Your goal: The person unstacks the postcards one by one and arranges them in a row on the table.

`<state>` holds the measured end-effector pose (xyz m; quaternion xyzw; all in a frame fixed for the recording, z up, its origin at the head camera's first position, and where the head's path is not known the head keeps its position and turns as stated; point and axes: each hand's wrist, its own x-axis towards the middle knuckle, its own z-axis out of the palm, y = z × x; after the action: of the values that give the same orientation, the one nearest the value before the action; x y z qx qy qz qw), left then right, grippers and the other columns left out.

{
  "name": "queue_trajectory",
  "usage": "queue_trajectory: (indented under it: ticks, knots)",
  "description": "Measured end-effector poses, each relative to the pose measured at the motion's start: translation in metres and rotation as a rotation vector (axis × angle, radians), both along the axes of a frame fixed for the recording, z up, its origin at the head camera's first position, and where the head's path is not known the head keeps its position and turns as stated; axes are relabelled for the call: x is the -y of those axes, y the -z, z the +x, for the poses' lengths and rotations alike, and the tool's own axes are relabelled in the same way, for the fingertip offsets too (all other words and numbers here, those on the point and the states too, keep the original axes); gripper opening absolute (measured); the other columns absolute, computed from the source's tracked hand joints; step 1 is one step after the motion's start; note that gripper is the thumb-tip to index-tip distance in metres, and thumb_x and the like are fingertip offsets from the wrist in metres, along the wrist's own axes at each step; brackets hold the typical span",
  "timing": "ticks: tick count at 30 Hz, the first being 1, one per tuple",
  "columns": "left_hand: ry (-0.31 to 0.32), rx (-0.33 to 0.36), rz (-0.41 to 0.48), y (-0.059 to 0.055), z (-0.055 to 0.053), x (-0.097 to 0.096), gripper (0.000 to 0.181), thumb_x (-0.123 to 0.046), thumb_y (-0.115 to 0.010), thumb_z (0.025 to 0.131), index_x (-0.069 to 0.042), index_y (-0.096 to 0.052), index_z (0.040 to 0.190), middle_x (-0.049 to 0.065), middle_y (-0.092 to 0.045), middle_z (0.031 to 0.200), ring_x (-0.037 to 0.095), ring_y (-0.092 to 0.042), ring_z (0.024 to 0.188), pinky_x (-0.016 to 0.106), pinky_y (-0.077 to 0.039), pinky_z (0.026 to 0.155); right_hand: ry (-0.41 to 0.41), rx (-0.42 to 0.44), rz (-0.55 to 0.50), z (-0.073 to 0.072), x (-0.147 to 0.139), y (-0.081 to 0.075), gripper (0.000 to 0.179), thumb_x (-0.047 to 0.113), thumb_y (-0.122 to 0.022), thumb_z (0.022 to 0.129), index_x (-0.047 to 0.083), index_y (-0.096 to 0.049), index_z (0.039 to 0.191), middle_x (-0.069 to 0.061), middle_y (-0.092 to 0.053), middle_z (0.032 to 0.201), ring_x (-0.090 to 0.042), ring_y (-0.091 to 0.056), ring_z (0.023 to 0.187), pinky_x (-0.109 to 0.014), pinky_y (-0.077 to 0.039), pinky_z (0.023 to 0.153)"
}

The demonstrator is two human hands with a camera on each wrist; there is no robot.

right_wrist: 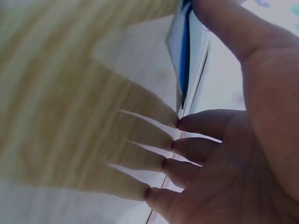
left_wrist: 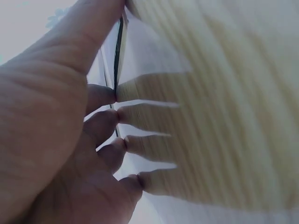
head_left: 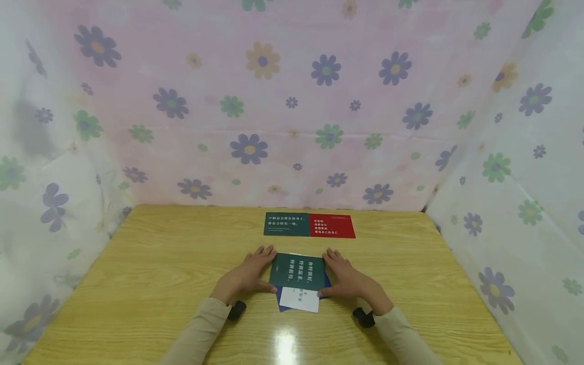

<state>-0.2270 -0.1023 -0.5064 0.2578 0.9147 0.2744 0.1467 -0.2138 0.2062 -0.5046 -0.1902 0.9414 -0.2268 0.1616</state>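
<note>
A small stack of printed cards lies near the middle of the table, a dark green card (head_left: 298,271) on top and turned sideways. From beneath it a white card (head_left: 298,301) sticks out toward me, and corners of a blue card (head_left: 328,287) show below. My left hand (head_left: 248,274) is at the stack's left side, fingers spread with tips on the table and thumb near the lower corner. Mirroring it, my right hand (head_left: 349,280) sits along the right side, thumb by the white card. In the right wrist view the blue card's edge (right_wrist: 185,56) stands beside the thumb.
Farther back on the wooden table (head_left: 173,263), another green card (head_left: 286,224) and a red card (head_left: 332,226) lie side by side. A flowered cloth (head_left: 292,116) hangs behind and on both sides. Black wrist devices (head_left: 236,311) sit under both wrists.
</note>
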Motion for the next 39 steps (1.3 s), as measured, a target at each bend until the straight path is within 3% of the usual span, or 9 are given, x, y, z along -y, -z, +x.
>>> queue_trajectory:
  ticks: [9,18,30,39]
  knots:
    - [-0.03,0.011,-0.042,-0.007,0.005,-0.005,0.094,-0.033,-0.084,0.084,-0.001,-0.035,0.157,0.019,-0.022,0.167,0.042,-0.013,0.156,0.063,-0.013,0.125,0.013,-0.011,-0.021,0.005,0.001,-0.005,0.101,0.039,-0.085,0.082,0.001,-0.031,0.158,-0.019,-0.021,0.168,-0.042,-0.012,0.156,-0.063,-0.019,0.123]
    - [-0.039,0.008,-0.063,-0.005,0.002,-0.006,0.093,-0.034,-0.083,0.084,-0.003,-0.035,0.157,0.017,-0.022,0.168,0.041,-0.013,0.156,0.062,-0.012,0.125,-0.001,-0.036,-0.045,0.004,-0.008,-0.01,0.099,0.031,-0.091,0.076,0.001,-0.039,0.155,-0.022,-0.025,0.166,-0.043,-0.02,0.154,-0.057,-0.028,0.122]
    - [-0.054,0.028,-0.019,-0.004,0.006,-0.003,0.091,-0.031,-0.083,0.085,-0.003,-0.035,0.157,0.017,-0.021,0.168,0.041,-0.011,0.156,0.062,-0.01,0.125,-0.007,-0.041,-0.075,0.002,-0.008,-0.01,0.091,0.029,-0.091,0.076,0.001,-0.046,0.15,-0.023,-0.027,0.165,-0.044,-0.022,0.153,-0.059,-0.027,0.122]
    - [-0.045,0.025,-0.01,-0.001,0.005,-0.002,0.091,-0.031,-0.083,0.085,-0.003,-0.035,0.157,0.018,-0.021,0.168,0.042,-0.012,0.156,0.064,-0.011,0.125,0.002,-0.065,-0.098,0.0,-0.006,-0.011,0.084,0.028,-0.095,0.071,0.004,-0.054,0.14,-0.024,-0.033,0.162,-0.045,-0.027,0.151,-0.059,-0.03,0.12]
